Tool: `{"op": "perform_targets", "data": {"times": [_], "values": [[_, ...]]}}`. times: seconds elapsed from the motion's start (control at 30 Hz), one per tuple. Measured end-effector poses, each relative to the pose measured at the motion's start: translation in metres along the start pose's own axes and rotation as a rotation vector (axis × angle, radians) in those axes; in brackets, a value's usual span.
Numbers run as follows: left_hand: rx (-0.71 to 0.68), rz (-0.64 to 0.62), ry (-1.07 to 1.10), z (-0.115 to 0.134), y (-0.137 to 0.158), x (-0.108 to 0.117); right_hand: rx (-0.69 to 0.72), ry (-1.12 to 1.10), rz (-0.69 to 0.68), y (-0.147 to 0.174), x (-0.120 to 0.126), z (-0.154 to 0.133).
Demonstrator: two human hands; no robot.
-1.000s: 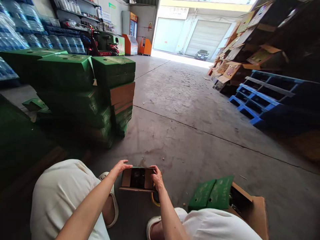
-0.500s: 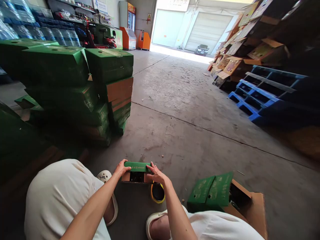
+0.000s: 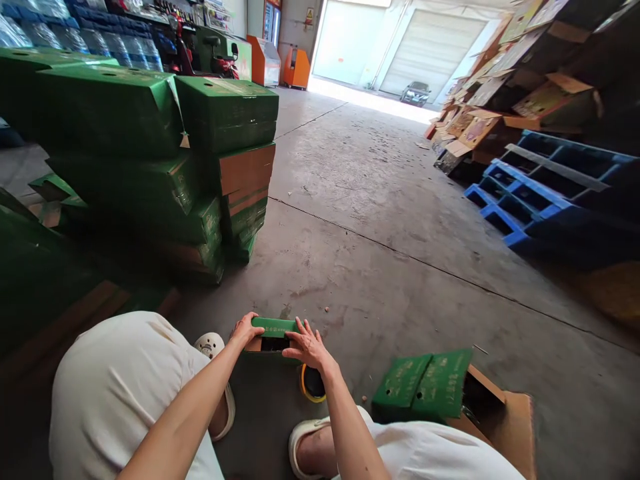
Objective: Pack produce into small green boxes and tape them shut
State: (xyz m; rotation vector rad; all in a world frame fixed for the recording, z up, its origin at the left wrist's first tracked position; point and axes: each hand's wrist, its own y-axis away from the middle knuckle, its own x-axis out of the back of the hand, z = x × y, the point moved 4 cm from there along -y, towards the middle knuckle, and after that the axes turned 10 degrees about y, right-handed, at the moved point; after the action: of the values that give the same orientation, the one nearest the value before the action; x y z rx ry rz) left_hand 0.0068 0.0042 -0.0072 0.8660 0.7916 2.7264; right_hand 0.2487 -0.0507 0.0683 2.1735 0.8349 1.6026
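1. Stack of green boxes [image 3: 145,177] towering beyond the small box [image 3: 274,327] and off to its left, its top boxes lidded, and neither hand on any of them!
2. Blue pallets [image 3: 537,195] sit well beyond the small box, far out to its right, clear of the action.
3. Open carton [image 3: 443,383], well apart from the small box on its right: a brown flap splayed wide, dark contents half-hidden in shadow. No closing done on that one.
4. Small box itself, centre stage, low over the floor [image 3: 360,280]; whether its base rests there, I can't tell. Progress looks partial: a green flap is folded across the far side, but a dark gap shows on the near side, brown card at its left. Shutting that gap appears to be what's left.
5. Round black thing with a yellow edge [image 3: 314,383] lies just right of the small box, on the near side, untouched.
6. Left hand [image 3: 245,329] at the small box's left end, fingers grasping it, thumb on the flap. Right hand [image 3: 307,345] over the right end, fingers spread; gripping or merely pressing, I can't tell!
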Motion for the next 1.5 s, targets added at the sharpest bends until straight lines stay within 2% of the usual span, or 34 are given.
{"op": "perform_targets", "data": {"times": [0.2, 0.37, 0.47, 0.57, 0.67, 0.77, 0.9, 1.0, 1.13, 1.5], "values": [[0.000, -0.005, -0.015, -0.002, -0.001, 0.000, -0.117, 0.060, 0.214, -0.025, -0.029, -0.009], [-0.019, 0.032, -0.062, 0.006, 0.008, -0.009, -0.122, 0.101, 0.183, -0.035, -0.036, -0.008], [-0.129, 0.049, -0.219, 0.018, 0.023, -0.030, -0.130, 0.103, 0.175, -0.032, -0.033, -0.008], [-0.310, -0.055, -0.432, 0.025, 0.042, -0.061, -0.133, 0.104, 0.193, -0.028, -0.035, -0.011], [-0.404, -0.176, -0.563, 0.019, 0.055, -0.086, -0.123, 0.106, 0.185, -0.028, -0.039, -0.011], [-0.455, -0.181, -0.676, 0.009, 0.056, -0.096, -0.093, 0.153, 0.108, -0.031, -0.039, -0.008], [-0.538, -0.048, -0.770, -0.001, 0.050, -0.101, -0.006, 0.331, 0.000, -0.036, -0.041, -0.002], [-0.569, 0.034, -0.761, -0.002, 0.048, -0.102, 0.025, 0.457, 0.118, -0.037, -0.046, 0.001], [-0.507, 0.118, -0.702, 0.002, 0.043, -0.096, 0.057, 0.481, 0.263, -0.032, -0.053, -0.001], [-0.608, 0.036, -0.735, -0.003, 0.042, -0.091, 0.027, 0.371, 0.257, -0.016, -0.056, -0.007]]}}
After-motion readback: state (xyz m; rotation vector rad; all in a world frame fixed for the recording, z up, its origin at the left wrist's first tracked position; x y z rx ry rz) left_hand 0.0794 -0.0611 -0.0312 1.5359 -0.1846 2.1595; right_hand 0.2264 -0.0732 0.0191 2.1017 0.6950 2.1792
